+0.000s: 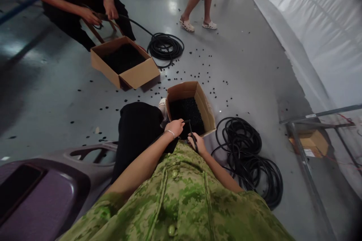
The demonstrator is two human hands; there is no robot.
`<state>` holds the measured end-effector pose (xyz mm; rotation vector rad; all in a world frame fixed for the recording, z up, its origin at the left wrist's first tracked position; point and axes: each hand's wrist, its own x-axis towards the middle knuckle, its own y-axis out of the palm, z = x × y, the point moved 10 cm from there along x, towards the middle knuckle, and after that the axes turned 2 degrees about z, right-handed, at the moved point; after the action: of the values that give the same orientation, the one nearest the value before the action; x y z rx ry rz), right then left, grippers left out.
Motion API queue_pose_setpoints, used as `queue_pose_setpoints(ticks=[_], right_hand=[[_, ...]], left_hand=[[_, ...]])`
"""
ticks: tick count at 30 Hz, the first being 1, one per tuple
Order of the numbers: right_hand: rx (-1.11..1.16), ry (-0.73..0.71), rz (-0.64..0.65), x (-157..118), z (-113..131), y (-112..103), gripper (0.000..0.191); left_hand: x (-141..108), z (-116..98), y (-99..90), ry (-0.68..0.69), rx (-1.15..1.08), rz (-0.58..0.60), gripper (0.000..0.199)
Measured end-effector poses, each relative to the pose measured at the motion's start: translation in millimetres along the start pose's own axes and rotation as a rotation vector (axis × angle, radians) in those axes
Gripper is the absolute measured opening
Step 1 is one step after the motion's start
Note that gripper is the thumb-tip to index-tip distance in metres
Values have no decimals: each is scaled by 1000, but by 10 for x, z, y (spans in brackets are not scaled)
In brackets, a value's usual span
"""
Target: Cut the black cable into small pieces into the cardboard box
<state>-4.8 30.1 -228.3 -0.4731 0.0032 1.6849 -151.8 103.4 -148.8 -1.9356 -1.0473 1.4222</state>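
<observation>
My left hand, with a bracelet at its wrist, is closed, its fingers pinching a thin black piece at the near side of an open cardboard box. My right hand is wrapped round a length of black hose that bends up toward the left fingers. Both hands are above the near edge of the box, close together. Inside lies a heap of small black pieces. The exact form of the part between my fingertips is too small to make out.
A coiled black hose lies on the floor at right, near a metal frame. Across from me, a seated person's hands hold hose above another box. Small black pieces litter the floor. Another person stands beyond.
</observation>
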Motion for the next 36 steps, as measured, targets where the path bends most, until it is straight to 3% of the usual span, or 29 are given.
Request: queue_pose_setpoints(ticks=[11, 36], right_hand=[[35, 3, -9, -1, -2, 6, 31], [149, 70, 5, -31, -5, 19, 37]], left_hand=[[5, -54, 56, 0, 12, 47, 37], [49, -95, 87, 8, -6, 25, 37]])
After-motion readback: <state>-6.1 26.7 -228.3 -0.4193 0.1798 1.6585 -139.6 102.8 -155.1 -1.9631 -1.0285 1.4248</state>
